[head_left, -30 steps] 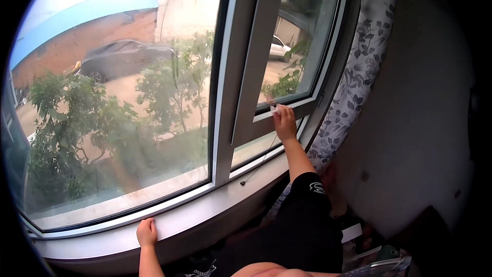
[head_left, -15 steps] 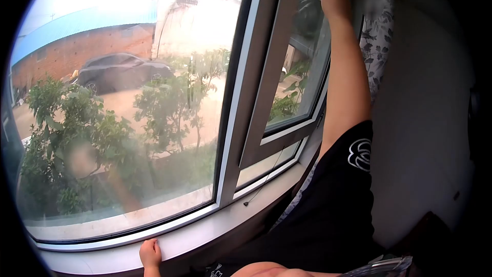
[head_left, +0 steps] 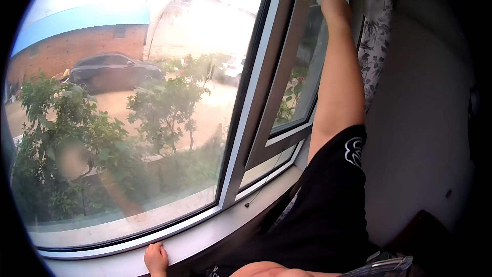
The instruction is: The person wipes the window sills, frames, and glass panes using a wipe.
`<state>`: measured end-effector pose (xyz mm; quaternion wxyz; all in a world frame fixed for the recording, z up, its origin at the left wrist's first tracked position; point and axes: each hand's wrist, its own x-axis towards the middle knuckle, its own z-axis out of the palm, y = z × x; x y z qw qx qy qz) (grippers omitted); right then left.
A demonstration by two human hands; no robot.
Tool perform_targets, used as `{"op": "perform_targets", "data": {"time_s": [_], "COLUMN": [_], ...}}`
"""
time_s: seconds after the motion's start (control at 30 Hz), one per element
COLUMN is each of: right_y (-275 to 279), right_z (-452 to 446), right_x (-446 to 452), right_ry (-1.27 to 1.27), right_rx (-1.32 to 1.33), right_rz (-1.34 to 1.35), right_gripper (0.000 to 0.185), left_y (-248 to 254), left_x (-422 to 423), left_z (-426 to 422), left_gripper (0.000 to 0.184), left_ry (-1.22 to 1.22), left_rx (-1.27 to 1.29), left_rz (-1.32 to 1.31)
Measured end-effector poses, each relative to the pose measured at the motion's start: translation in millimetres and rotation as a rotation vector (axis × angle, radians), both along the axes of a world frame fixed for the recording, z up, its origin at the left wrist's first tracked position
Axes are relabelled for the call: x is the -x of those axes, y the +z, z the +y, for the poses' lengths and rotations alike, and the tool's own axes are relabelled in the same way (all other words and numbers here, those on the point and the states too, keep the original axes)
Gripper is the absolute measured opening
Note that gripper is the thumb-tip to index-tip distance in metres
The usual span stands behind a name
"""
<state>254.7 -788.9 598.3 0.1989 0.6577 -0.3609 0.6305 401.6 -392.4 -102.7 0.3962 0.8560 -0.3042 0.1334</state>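
My right hand point(head_left: 335, 6) is raised high at the inner side of the tilted-in window sash point(head_left: 279, 79). Its fingers are closed, and a small whitish patch shows beside them against the glass; I cannot make out what it is. My left hand point(head_left: 156, 258) rests curled on the white window sill point(head_left: 202, 233), with nothing visible in it. Beside the sash is a large fixed window pane point(head_left: 169, 174), which carries a faint reflection of an arm.
A thin cord point(head_left: 264, 187) with a dark end hangs over the sill. A patterned curtain point(head_left: 376, 46) hangs right of the window, beside a grey wall point(head_left: 415, 123). Outside are bushes point(head_left: 164, 107), a dark car point(head_left: 115, 72) and a brick building point(head_left: 102, 41).
My right hand has come down a little along the sash. My left hand stays on the sill, and the view has shifted slightly. A white car now shows outside.
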Motion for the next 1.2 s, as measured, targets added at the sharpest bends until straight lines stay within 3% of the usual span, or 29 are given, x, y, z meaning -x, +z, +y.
{"op": "perform_targets", "data": {"time_s": [0.13, 0.2, 0.23, 0.27, 0.33, 0.43, 0.5, 0.57, 0.63, 0.7, 0.8, 0.93, 1.03, 1.07, 1.2], "right_y": [-5.3, -19.1, -30.1, -47.3, -120.7, -225.3, -281.5, -312.2, -332.6, -339.7, -356.6, -343.8, -338.3, -338.2, -321.9], "right_z": [-5.7, -13.8, -19.4, -27.4, -3.9, 24.8, 48.8, 97.2, 125.6, 144.9, 149.5, 162.7, 189.8, 194.7, 225.3], "right_x": [6.1, 7.8, 5.3, 1.5, -16.0, -40.4, -54.3, -53.1, -67.8, -85.1, -112.7, -151.2, -174.4, -187.7, -242.7], "right_ry": [0.086, 0.230, 0.420, 0.570, 0.595, 0.845, 0.803, 0.777, 0.947, 1.055, 1.178, 1.114, 0.855, 0.880, 0.805], "right_rx": [-0.037, 0.105, 0.109, 0.301, 0.426, 0.429, 0.688, 0.824, 0.924, 0.898, 0.677, 0.549, 0.738, 0.742, 0.754], "right_rz": [0.016, 0.009, -0.015, -0.005, -0.083, 0.209, 0.468, 0.672, 0.801, 0.808, 0.616, 0.520, 0.342, 0.352, 0.156], "right_gripper": [0.055, 0.057, 0.056, 0.051, 0.044, 0.037, 0.029, 0.029, 0.035, 0.037, 0.031, 0.025, 0.034, 0.034, 0.048], "left_y": [-4.1, -2.6, -3.7, -4.6, -2.4, -5.0, -9.3, -4.4, 2.4, 22.0, -4.2, -15.3, -11.2, -10.7, -32.3], "left_x": [-0.3, -1.2, -3.1, -2.0, -2.9, -5.1, -4.1, -7.0, -4.1, 3.2, 16.2, 41.2, 64.9, 74.6, 112.8], "left_z": [-1.1, 0.1, -0.6, 0.0, -2.5, -2.3, -4.0, -4.8, -3.3, 4.1, 9.1, 78.6, 157.4, 185.1, 296.6], "left_gripper": [0.010, 0.010, 0.010, 0.010, 0.012, 0.018, 0.020, 0.022, 0.025, 0.026, 0.028, 0.028, 0.027, 0.026, 0.024], "left_ry": [0.004, 0.007, 0.000, -0.007, -0.013, -0.060, -0.043, -0.081, -0.120, -0.174, -0.145, -0.007, 0.246, 0.340, 0.656], "left_rx": [-0.004, -0.006, -0.004, -0.007, -0.006, 0.072, 0.083, 0.007, 0.019, 0.013, 0.374, 0.541, 0.616, 0.623, 0.730], "left_rz": [-0.020, -0.021, -0.028, -0.031, -0.006, 0.000, 0.027, 0.077, 0.158, 0.235, 0.351, 0.333, 0.538, 0.572, 0.460]}}
